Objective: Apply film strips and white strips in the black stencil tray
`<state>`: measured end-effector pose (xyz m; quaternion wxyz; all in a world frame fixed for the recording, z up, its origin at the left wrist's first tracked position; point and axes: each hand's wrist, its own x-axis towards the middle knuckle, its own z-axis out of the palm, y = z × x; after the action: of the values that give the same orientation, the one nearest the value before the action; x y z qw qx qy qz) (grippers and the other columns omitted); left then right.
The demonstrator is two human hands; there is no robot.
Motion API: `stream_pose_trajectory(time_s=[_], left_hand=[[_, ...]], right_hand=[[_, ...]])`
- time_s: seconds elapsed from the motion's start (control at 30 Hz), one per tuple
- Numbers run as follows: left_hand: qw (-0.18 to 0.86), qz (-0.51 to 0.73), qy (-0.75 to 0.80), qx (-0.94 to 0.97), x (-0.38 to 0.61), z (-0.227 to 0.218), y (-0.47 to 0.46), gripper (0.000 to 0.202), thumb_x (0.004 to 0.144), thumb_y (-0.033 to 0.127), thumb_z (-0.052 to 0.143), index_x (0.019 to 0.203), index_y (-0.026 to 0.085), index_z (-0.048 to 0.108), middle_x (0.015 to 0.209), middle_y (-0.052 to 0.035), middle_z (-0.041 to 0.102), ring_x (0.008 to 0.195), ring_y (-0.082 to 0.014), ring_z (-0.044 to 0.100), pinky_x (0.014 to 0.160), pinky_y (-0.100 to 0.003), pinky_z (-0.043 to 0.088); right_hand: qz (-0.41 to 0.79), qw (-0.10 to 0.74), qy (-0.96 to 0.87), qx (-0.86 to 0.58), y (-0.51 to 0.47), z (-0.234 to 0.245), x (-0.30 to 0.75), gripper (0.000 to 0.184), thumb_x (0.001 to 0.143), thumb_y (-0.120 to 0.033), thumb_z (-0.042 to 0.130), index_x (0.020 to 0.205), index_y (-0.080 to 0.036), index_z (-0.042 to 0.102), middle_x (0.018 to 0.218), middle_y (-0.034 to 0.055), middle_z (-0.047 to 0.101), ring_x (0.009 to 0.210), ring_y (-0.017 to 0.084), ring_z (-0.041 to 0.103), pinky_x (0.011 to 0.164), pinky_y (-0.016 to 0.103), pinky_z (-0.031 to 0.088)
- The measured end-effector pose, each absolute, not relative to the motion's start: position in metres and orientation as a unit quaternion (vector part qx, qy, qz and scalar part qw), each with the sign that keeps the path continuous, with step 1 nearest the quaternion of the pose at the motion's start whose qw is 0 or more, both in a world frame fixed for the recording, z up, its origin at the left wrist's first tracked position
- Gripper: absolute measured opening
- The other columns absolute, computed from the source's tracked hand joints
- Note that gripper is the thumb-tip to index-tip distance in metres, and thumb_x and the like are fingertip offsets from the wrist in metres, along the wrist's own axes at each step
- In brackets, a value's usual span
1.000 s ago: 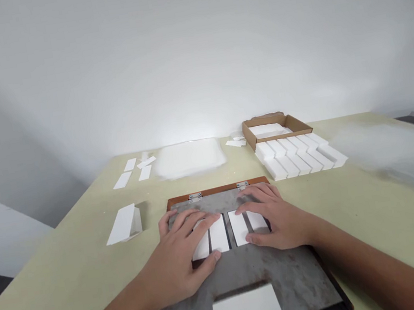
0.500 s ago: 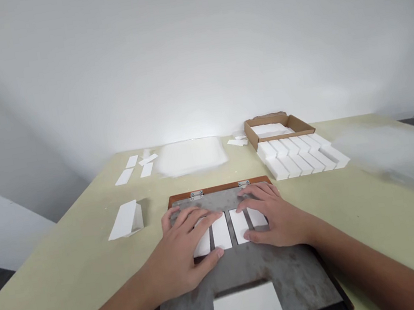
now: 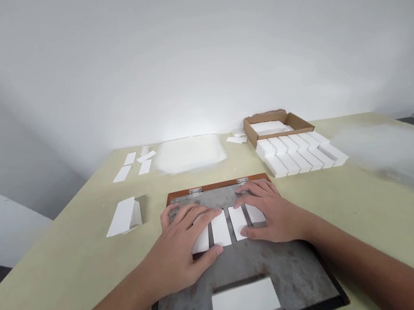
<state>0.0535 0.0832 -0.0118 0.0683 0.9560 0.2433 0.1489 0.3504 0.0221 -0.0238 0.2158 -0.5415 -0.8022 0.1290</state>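
Observation:
A grey metal plate (image 3: 248,264), hinged at the back to a reddish-brown board (image 3: 215,185), lies in front of me. Several narrow white cards sit in slots across its middle. My left hand (image 3: 186,247) rests over the left ones, fingers spread, its fingertips at the ends of a white card (image 3: 221,229). Over on the right side, my right hand (image 3: 273,212) lies with fingers apart, index finger and thumb touching another white card (image 3: 239,223). My palms and fingers partly cover the outer cards. Nearer to me, a larger white card (image 3: 245,303) fills a wide opening in the plate.
At the back right stands an open cardboard box (image 3: 279,128) with white sheets inside. Rows of white card stacks (image 3: 301,153) lie before it. A folded white card (image 3: 125,218) stands at left, with loose white strips (image 3: 122,173) behind it. The light green tabletop (image 3: 72,270) meets a wall.
Both hands keep the same position on the plate and cards. The whole scene sits very slightly higher in the view.

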Motion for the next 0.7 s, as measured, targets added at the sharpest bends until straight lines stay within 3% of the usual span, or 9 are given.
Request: stream_pose_trajectory(time_s=[0.2,0.7], left_hand=[[0.067,0.161,0.242,0.954,0.0542,-0.0114,0.0834,0.051,0.102,0.047,0.063,0.149,0.032,0.053,0.140,-0.0079,0.064,0.130,-0.0328,0.058,0.123,-0.057,0.021],[0.055,0.160,0.240,0.956,0.0543,-0.0127,0.0816,0.044,0.103,0.043,0.062,0.145,0.034,0.052,0.137,-0.0069,0.064,0.129,-0.0304,0.056,0.117,-0.056,0.014]], right_hand=[[0.132,0.214,-0.797,-0.549,0.0214,-0.0221,0.3467,0.047,0.087,-0.055,0.077,0.126,-0.031,0.065,0.154,0.0094,0.052,0.145,0.037,0.040,0.119,0.061,0.029],[0.124,0.204,-0.796,-0.557,0.0197,-0.0223,0.3460,0.047,0.087,-0.056,0.076,0.126,-0.032,0.064,0.153,0.0087,0.052,0.145,0.037,0.040,0.120,0.060,0.028]])
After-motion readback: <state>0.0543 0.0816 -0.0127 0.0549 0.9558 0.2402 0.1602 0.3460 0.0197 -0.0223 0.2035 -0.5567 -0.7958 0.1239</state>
